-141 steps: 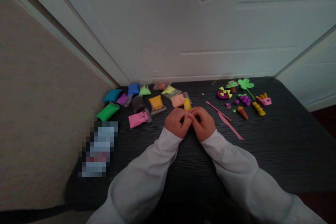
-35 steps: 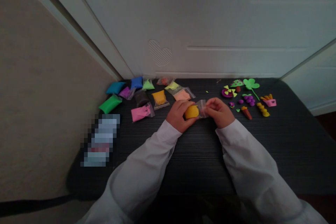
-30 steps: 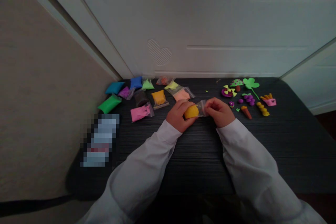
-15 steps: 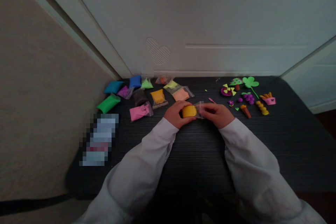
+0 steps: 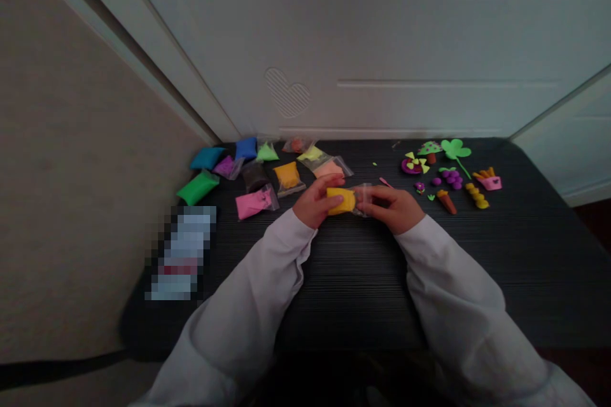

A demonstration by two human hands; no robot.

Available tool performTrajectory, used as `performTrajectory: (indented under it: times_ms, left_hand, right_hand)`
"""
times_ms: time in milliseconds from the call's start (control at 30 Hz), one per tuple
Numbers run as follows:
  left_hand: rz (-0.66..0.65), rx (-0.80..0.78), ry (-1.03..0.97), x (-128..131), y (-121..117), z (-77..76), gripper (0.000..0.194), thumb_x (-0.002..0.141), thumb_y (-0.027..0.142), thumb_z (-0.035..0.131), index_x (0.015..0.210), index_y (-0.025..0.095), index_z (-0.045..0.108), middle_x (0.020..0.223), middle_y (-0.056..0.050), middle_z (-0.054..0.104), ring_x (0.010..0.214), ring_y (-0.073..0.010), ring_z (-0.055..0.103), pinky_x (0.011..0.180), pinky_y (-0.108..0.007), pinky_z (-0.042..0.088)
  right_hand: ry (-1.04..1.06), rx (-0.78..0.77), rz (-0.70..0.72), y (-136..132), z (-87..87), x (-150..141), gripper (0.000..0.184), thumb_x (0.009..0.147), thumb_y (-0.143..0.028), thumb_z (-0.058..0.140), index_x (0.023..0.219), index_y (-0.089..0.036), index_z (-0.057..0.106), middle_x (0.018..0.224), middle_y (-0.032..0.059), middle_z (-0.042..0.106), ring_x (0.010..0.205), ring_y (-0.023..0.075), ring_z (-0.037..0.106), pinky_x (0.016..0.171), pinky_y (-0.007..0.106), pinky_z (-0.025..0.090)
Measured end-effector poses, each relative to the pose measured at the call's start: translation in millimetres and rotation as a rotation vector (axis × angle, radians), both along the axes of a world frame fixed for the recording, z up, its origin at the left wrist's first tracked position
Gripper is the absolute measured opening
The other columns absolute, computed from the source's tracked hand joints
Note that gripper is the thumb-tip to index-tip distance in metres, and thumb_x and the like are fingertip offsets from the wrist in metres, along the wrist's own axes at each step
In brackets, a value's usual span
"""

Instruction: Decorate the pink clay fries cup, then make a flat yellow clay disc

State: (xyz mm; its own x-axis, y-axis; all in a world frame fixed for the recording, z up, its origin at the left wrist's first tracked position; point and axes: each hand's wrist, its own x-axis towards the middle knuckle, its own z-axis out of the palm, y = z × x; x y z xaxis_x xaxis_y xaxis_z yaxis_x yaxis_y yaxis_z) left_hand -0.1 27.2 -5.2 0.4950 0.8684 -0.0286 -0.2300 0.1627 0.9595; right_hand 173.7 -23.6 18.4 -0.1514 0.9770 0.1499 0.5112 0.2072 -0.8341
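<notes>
A clear bag of yellow modelling clay (image 5: 338,201) is held between my two hands over the dark table (image 5: 353,280). My left hand (image 5: 315,201) grips the clay-filled end, its thumb across the front. My right hand (image 5: 394,206) pinches the bag's clear, open-looking end, and its fingertips partly show through the plastic. Just behind my left fingers lies a bag of peach clay (image 5: 329,169). A small pink tool (image 5: 386,182) rests beyond my right fingers.
Bagged clay stands at the back left, including pink (image 5: 252,203), orange (image 5: 287,175) and green (image 5: 198,187). A blurred-out phone (image 5: 184,254) lies at left. Finished clay figures sit at right: a clover (image 5: 456,150), grapes (image 5: 451,179), fries (image 5: 487,179). A white door panel (image 5: 334,32) rises behind.
My left hand has shifted slightly left and its fingers have loosened and re-placed, thumb now across the yellow clay. The bag looks flatter and tilted. My right hand has hardly moved.
</notes>
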Motion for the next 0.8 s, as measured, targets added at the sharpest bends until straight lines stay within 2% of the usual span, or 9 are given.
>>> performTrajectory:
  times_ms: [100, 200, 500, 800]
  left_hand:
    - [-0.036, -0.304, -0.039, -1, -2, 9.0, 0.047, 0.053, 0.027, 0.07, 0.095, 0.018, 0.049, 0.088, -0.003, 0.059, 0.076, -0.0151, 0.059, 0.063, -0.03, 0.049]
    - [-0.064, -0.415, 0.015, -2, -4, 12.3, 0.046, 0.049, 0.023, 0.074, 0.087, 0.014, 0.051, 0.078, -0.001, 0.06, 0.065, -0.0128, 0.059, 0.053, -0.025, 0.049]
    - [-0.041, -0.405, 0.037, 0, -5, 8.2, 0.05, 0.041, 0.025, 0.077, 0.081, 0.012, 0.05, 0.07, -0.001, 0.062, 0.06, -0.0123, 0.061, 0.052, -0.023, 0.05]
    - [-0.055, -0.406, 0.034, -1, -4, 6.7, 0.047, 0.044, 0.024, 0.076, 0.08, 0.011, 0.05, 0.068, 0.0, 0.061, 0.058, -0.0121, 0.061, 0.053, -0.023, 0.05]
  right_hand:
    - [-0.042, 0.025, -0.001, 0, 0.8, 0, 0.033, 0.07, -0.032, 0.057, 0.102, -0.025, 0.058, 0.087, 0.0, 0.066, 0.083, 0.0166, 0.06, 0.076, 0.035, 0.046]
    - [-0.053, 0.03, 0.007, 0, -0.6, -1, 0.033, 0.07, -0.032, 0.057, 0.102, -0.023, 0.058, 0.093, 0.0014, 0.065, 0.087, 0.0169, 0.058, 0.078, 0.034, 0.045]
    - [-0.11, 0.104, 0.021, -3, -4.9, -6, 0.035, 0.07, -0.031, 0.057, 0.105, -0.024, 0.057, 0.095, 0.0021, 0.063, 0.085, 0.0159, 0.058, 0.078, 0.032, 0.045]
    - [-0.253, 0.135, 0.034, -6, -1.5, -12, 0.033, 0.072, -0.034, 0.055, 0.102, -0.021, 0.057, 0.089, 0.0035, 0.062, 0.08, 0.0154, 0.056, 0.072, 0.029, 0.044]
